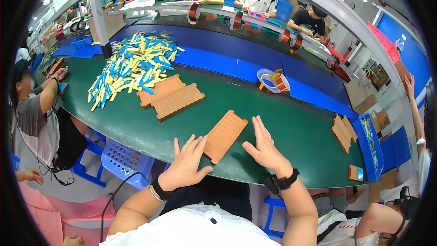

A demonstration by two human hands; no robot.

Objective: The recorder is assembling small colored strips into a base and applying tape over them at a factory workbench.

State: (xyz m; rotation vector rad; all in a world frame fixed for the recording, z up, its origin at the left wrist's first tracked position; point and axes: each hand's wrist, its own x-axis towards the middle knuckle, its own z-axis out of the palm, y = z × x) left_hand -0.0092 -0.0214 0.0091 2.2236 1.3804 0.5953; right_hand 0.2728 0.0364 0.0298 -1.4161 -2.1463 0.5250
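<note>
In front of me a brown block with rows of ridges across it (226,136) lies at a slant on the green table (150,125). My left hand (185,166) is at its left edge, fingers spread; whether the fingertips touch it I cannot tell. To the block's right, my right hand (267,152) hovers apart from it with fingers stretched out and thumb raised. Neither hand holds anything. Farther left are two similar ridged blocks, a nearer one (178,101) partly over another (163,90). Beside them spreads a large heap of slim yellow and blue pieces (136,66).
At the right end stand a blue bin (373,155) of slim pieces, more ridged blocks (341,133) and a small block (355,173). Tape rolls (273,82) lie by the blue belt (218,64). A metal frame post (98,13) rises at left. Co-workers sit around.
</note>
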